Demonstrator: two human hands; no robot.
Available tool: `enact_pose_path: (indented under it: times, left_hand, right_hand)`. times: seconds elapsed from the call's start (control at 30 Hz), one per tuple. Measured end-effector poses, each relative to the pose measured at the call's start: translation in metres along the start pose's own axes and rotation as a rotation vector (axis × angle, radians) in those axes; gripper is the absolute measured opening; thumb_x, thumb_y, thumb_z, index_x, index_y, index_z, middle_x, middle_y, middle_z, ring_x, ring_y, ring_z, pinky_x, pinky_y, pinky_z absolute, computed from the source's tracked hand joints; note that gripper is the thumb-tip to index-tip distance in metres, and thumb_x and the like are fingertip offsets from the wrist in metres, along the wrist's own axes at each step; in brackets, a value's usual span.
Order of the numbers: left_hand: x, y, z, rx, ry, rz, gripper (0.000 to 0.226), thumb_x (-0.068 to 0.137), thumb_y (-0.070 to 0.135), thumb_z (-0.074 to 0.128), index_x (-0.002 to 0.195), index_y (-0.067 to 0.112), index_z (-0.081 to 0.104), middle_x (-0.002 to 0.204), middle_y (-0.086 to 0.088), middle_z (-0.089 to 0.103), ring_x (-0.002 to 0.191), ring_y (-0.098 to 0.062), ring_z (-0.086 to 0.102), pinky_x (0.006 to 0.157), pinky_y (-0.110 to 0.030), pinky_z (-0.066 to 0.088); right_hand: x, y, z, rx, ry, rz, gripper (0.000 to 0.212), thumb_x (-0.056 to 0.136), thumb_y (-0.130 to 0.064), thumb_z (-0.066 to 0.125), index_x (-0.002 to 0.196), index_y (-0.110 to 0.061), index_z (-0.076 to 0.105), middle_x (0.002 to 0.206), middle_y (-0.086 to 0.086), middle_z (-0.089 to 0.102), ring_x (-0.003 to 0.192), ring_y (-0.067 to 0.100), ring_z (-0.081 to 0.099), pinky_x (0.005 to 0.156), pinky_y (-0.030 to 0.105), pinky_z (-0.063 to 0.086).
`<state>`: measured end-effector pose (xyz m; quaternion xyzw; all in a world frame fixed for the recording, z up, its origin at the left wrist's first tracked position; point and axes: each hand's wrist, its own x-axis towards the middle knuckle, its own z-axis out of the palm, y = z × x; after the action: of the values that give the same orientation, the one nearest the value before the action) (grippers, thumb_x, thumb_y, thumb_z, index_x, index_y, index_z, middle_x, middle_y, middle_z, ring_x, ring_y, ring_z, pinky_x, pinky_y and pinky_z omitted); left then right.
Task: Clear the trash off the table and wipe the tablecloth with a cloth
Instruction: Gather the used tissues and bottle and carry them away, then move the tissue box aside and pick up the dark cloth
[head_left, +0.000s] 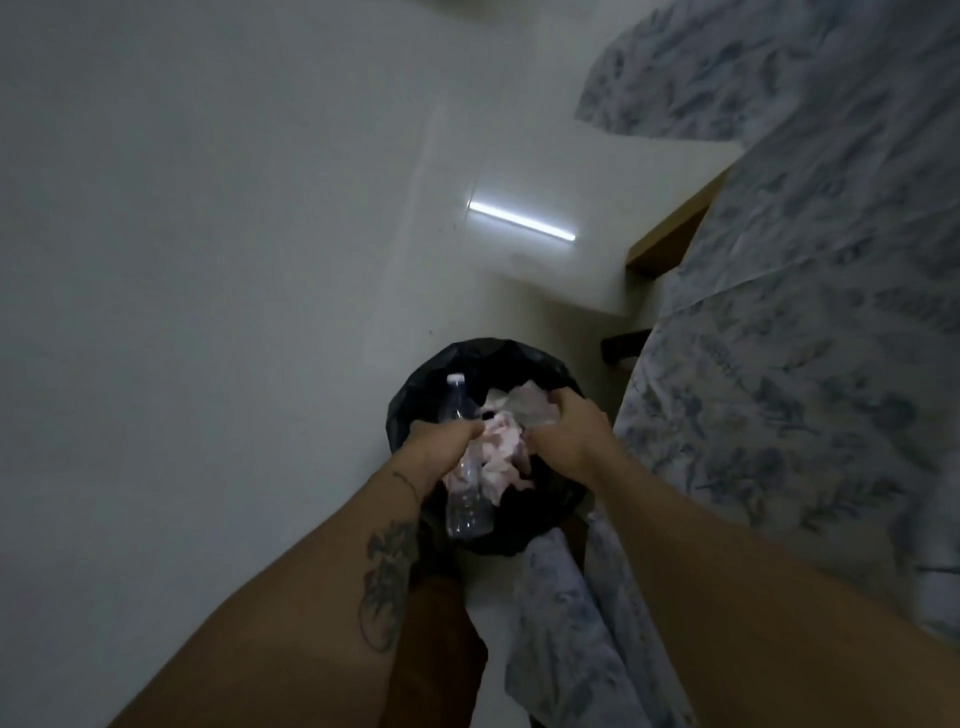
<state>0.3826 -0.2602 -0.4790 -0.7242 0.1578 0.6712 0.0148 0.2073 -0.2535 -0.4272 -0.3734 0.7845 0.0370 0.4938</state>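
Trash is going into the bin: both hands reach down over a round bin lined with a black bag (524, 358) that stands on the pale floor (208, 260), just left of the table draped in a blue floral tablecloth (805, 338). The left hand (441, 441) is curled around the middle of a clear plastic bottle (465, 499), whose white cap points to the far side and whose base points near; the bottle hangs over the bag's mouth. The right hand (574, 431) is closed on a wad of crumpled white paper (530, 402), fingers bent over it at the far right of the opening. More crumpled pinkish-white paper (501, 457) sits between the two hands, though whether it lies loose in the bag or is pinched by a hand is hard to tell in the dim light. By this view the clearing step looks nearly finished for this load, with release into the bag the move at hand. How much trash is left on the table cannot be judged, since the tabletop is mostly out of frame. No wiping cloth is in sight, so wiping the tablecloth appears not yet begun.
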Motion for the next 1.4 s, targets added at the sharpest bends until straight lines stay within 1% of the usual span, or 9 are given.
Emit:
enact_pose_path:
  times: [0.13,0.27,0.37,0.53,0.7,0.83,0.97,1.17,1.4]
  left_hand:
    - [-0.059,0.027,-0.016,0.132,0.071,0.167,0.019,0.077,0.022,0.064,0.084,0.006,0.070,0.079,-0.008,0.069,0.069,-0.023,0.062,0.062,-0.028,0.050]
    - [-0.125,0.052,-0.029,0.167,0.025,0.239,0.023,0.073,0.009,0.059,0.052,0.015,0.054,0.049,0.001,0.048,0.054,-0.017,0.046,0.044,-0.035,0.033]
    - [-0.179,0.068,-0.036,0.140,0.008,0.306,0.008,0.063,0.021,0.056,0.067,0.017,0.062,0.050,0.002,0.052,0.052,-0.018,0.048,0.049,-0.026,0.032]
    - [-0.267,0.092,-0.039,0.135,-0.016,0.429,0.006,0.086,0.014,0.056,0.091,0.017,0.057,0.085,-0.012,0.060,0.073,-0.025,0.058,0.062,-0.031,0.046]
    - [-0.343,0.104,-0.028,0.141,-0.016,0.496,0.035,0.088,0.010,0.056,0.123,0.013,0.059,0.105,-0.015,0.069,0.082,-0.024,0.064,0.075,-0.039,0.057]
    - [-0.407,0.107,-0.004,0.139,-0.039,0.613,0.026,0.094,0.007,0.051,0.118,0.016,0.053,0.091,-0.008,0.063,0.076,-0.020,0.058,0.064,-0.029,0.044]
    - [-0.466,0.100,0.031,0.198,-0.036,0.722,0.024,0.094,0.012,0.053,0.118,0.017,0.053,0.106,-0.010,0.065,0.096,-0.025,0.065,0.083,-0.035,0.049]
    - [-0.538,0.065,0.116,0.246,-0.020,0.840,0.026,0.094,0.011,0.056,0.120,0.014,0.055,0.104,-0.012,0.065,0.089,-0.025,0.062,0.074,-0.033,0.046]
    - [-0.589,0.026,0.238,0.344,-0.114,0.939,0.035,0.096,0.014,0.057,0.131,0.009,0.055,0.117,-0.016,0.065,0.105,-0.029,0.065,0.086,-0.042,0.049]
  right_hand:
    - [-0.036,-0.015,-0.030,-0.072,-0.029,-0.015,0.061,0.084,-0.021,0.064,0.141,-0.012,0.046,0.142,0.013,0.042,0.124,0.031,0.048,0.097,0.033,0.045]
    - [-0.089,-0.033,-0.064,-0.057,-0.025,-0.042,0.062,0.080,-0.019,0.066,0.139,-0.012,0.049,0.137,0.013,0.047,0.119,0.029,0.052,0.097,0.036,0.049]
    - [-0.131,-0.047,-0.088,-0.003,-0.009,-0.056,0.059,0.080,-0.018,0.066,0.137,-0.012,0.051,0.134,0.013,0.054,0.116,0.027,0.056,0.094,0.038,0.052]
    - [-0.196,-0.062,-0.122,0.082,0.014,-0.112,0.053,0.088,-0.018,0.065,0.138,-0.013,0.050,0.133,0.011,0.055,0.104,0.021,0.056,0.083,0.033,0.051]
    - [-0.260,-0.061,-0.162,0.170,0.099,-0.214,0.049,0.088,-0.018,0.067,0.135,-0.014,0.053,0.127,0.011,0.057,0.102,0.019,0.056,0.077,0.025,0.046]
    - [-0.312,-0.044,-0.202,0.237,0.218,-0.307,0.045,0.085,-0.020,0.069,0.129,-0.020,0.058,0.115,0.005,0.059,0.097,0.017,0.059,0.073,0.024,0.046]
    - [-0.361,-0.004,-0.239,0.305,0.298,-0.394,0.041,0.086,-0.027,0.068,0.125,-0.026,0.059,0.119,0.003,0.057,0.098,0.016,0.061,0.071,0.025,0.049]
    - [-0.434,0.092,-0.290,0.428,0.374,-0.429,0.038,0.088,-0.026,0.066,0.125,-0.026,0.057,0.120,0.003,0.055,0.091,0.014,0.063,0.067,0.026,0.051]
    - [-0.496,0.216,-0.342,0.500,0.515,-0.389,0.042,0.087,-0.025,0.066,0.128,-0.022,0.056,0.118,0.005,0.055,0.092,0.016,0.062,0.072,0.031,0.052]
